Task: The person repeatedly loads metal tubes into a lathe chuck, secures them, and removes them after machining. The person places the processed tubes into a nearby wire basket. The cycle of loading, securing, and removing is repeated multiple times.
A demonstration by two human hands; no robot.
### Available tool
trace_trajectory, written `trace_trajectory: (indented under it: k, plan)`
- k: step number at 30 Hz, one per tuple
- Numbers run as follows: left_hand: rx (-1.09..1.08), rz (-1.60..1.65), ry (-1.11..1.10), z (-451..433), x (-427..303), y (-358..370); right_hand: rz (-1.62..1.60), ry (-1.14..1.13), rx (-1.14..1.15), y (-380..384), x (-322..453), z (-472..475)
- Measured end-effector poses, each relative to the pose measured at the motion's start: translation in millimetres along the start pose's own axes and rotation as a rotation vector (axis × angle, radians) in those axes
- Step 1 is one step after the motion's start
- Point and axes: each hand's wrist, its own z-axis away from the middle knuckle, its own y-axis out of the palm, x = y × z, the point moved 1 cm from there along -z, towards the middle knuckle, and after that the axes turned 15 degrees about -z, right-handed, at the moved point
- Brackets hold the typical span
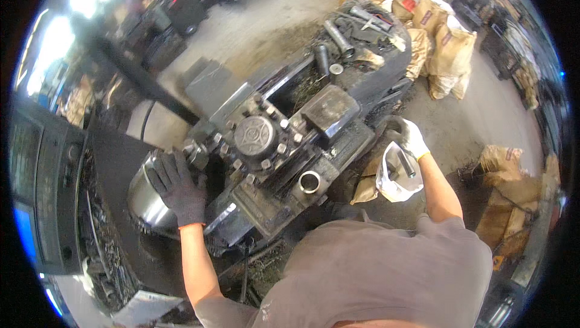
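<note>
My left hand (176, 185), in a dark knit glove, lies with spread fingers over the edge of a shiny round lathe chuck (152, 198). Right of it stands a square tool post (255, 135) with a round cap and several clamping bolts. My right hand (405, 135), in a white and dark glove, is at the mouth of an open sack with a white liner (394, 189). A short metal tube (406, 163) extends from beneath that hand into the sack's mouth; its fingers are partly hidden, and their grip is unclear. A metal ring (310, 182) sits on the lathe carriage.
The lathe bed runs up to the right, where metal tubes (338, 38), a round disc (335, 69) and tools lie on its end. Filled sacks (451, 58) stand on the floor beyond. A dark post (145, 81) slants behind the chuck. Cardboard (498, 223) lies at the right.
</note>
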Motion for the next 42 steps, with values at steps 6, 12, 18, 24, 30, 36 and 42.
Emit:
trace_trajectory:
  k: [6, 12, 18, 24, 30, 36, 42]
  plan:
    - [-0.05, 0.174, -0.142, 61, 24, -16, 0.545, -0.661, 0.911, 163, 224, 32]
    - [0.077, 0.946, -0.542, 205, -24, 2, -0.158, -0.798, 1.112, 133, 326, -31]
    - [0.1, 1.743, -1.573, 372, -48, 92, 0.634, -1.052, 0.705, 230, 381, -156]
    - [-0.42, 1.734, -1.82, 485, -6, 107, 0.846, -0.911, 0.976, 330, 307, -226]
    - [-0.437, 1.918, -1.921, 481, 24, 60, 0.601, -0.673, 1.288, 364, 298, -227]
    - [-0.202, 1.906, -1.907, 467, 28, 41, 0.078, -0.319, 1.582, 433, 366, -178]
    - [-0.159, 1.672, -1.865, 507, 36, 84, 0.345, -0.986, 1.1, 378, 356, -185]
